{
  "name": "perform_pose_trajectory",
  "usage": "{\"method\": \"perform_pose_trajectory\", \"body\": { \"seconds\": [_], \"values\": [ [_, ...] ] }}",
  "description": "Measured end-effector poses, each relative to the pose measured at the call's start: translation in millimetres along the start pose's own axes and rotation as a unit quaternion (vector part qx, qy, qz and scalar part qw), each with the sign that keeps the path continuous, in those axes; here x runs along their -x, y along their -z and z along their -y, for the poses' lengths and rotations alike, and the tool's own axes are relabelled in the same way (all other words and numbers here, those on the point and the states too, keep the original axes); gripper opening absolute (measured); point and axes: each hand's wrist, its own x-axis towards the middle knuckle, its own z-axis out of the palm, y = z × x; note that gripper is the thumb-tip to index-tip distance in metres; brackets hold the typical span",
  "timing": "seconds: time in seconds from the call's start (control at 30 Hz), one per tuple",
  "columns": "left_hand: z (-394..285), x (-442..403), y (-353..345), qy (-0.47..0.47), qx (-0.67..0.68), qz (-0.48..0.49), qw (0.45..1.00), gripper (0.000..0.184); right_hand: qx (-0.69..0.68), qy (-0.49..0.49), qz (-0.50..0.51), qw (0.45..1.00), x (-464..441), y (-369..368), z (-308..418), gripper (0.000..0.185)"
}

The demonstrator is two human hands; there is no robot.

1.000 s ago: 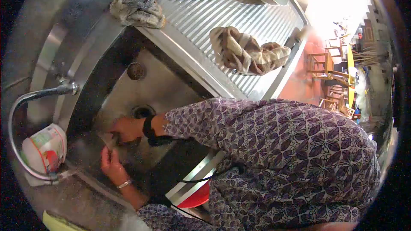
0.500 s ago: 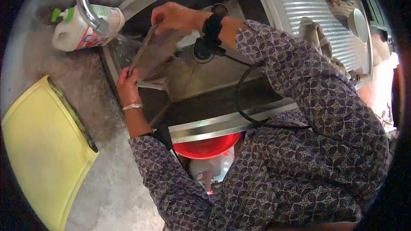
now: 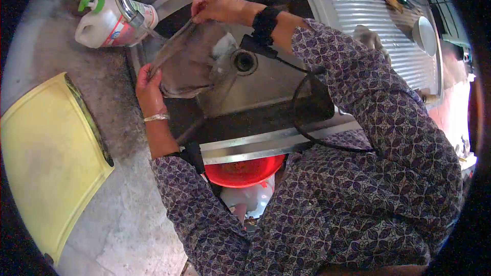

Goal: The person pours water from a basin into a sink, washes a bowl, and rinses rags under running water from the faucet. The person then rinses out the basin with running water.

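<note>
Left of the frame's centre, over the sink [image 3: 266, 88], a thin cloth [image 3: 186, 61] hung stretched between the left hand [image 3: 148, 88] and the right hand [image 3: 219, 6], each closed on its edge. Water [image 3: 153, 32] from the tap [image 3: 136, 19] at upper left risked weighing it down and tugging that edge from a wet grip, letting it slump across the drain [image 3: 244, 62].

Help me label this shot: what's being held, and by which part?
A limp sheet, perhaps cloth, held by one edge, which stretches between the left hand and the right hand.
</note>
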Motion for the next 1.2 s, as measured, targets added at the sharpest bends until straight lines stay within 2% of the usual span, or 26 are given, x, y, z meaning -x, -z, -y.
{"method": "perform_pose_trajectory", "body": {
  "seconds": [0.07,0.17,0.23,0.3,0.37,0.43,0.5,0.57,0.73,0.77,0.8,0.83,0.87,0.9,0.93,0.97,1.0,1.03,1.1,1.13,1.2],
  "values": [
    [-6,2,1,0.007,0.008,-0.001,1.000,0.030,-0.001,-0.022,0.006,1.000,-1,0,0,0.012],
    [-15,-1,-3,-0.037,-0.017,0.014,0.999,0.029,-0.002,-0.063,0.014,0.998,-3,1,0,0.013],
    [-22,-7,-11,-0.043,-0.073,-0.016,0.996,0.028,-0.004,-0.085,0.009,0.996,1,4,4,0.013],
    [-18,-21,-11,-0.046,-0.091,0.003,0.995,0.029,-0.027,-0.016,-0.026,0.999,4,8,12,0.013],
    [-12,-34,-4,-0.049,-0.109,0.022,0.993,0.029,-0.038,-0.036,-0.030,0.998,4,13,23,0.012],
    [-13,-43,0,-0.039,-0.242,0.017,0.969,0.031,-0.049,-0.056,-0.034,0.997,0,16,18,0.012],
    [-17,-46,5,-0.057,-0.295,0.035,0.953,0.032,-0.096,-0.023,-0.017,0.995,-7,19,13,0.010],
    [-20,-48,7,-0.074,-0.347,0.052,0.933,0.033,-0.075,-0.002,-0.017,0.997,-3,20,14,0.010],
    [-16,-48,-9,-0.043,-0.167,0.063,0.983,0.032,0.037,0.015,-0.037,0.999,15,15,4,0.016],
    [-17,-44,-10,-0.045,-0.166,0.066,0.983,0.032,0.044,-0.026,-0.064,0.997,19,6,-3,0.020],
    [-18,-40,-12,-0.029,-0.087,0.078,0.993,0.031,0.051,-0.067,-0.090,0.992,24,-3,-13,0.023],
    [-19,-37,-15,-0.012,-0.009,0.090,0.996,0.030,0.105,-0.079,-0.073,0.989,29,-13,-23,0.027],
    [-21,-33,-21,-0.013,-0.007,0.093,0.996,0.030,0.158,-0.091,-0.054,0.982,36,-22,-32,0.031],
    [-23,-28,-28,0.039,0.063,0.092,0.993,0.030,0.160,-0.092,-0.057,0.981,44,-30,-39,0.031],
    [-24,-25,-34,0.091,0.132,0.089,0.983,0.030,0.197,-0.104,0.009,0.975,54,-38,-46,0.035],
    [-23,-24,-36,0.091,0.132,0.089,0.983,0.030,0.231,-0.113,0.078,0.963,59,-44,-52,0.038],
    [-20,-26,-39,0.099,0.194,0.127,0.968,0.031,0.232,-0.114,0.076,0.963,62,-46,-59,0.038],
    [-22,-26,-45,0.107,0.255,0.164,0.947,0.031,0.364,0.054,0.173,0.913,64,-47,-68,0.037],
    [-31,-21,-54,0.105,0.293,0.167,0.935,0.032,0.477,0.216,0.261,0.811,71,-53,-86,0.037],
    [-37,-18,-59,0.104,0.330,0.167,0.923,0.033,0.433,0.220,0.205,0.850,76,-62,-94,0.031],
    [-44,-9,-66,0.106,0.340,0.167,0.920,0.035,0.389,0.221,0.145,0.882,80,-70,-100,0.027]
  ]
}}
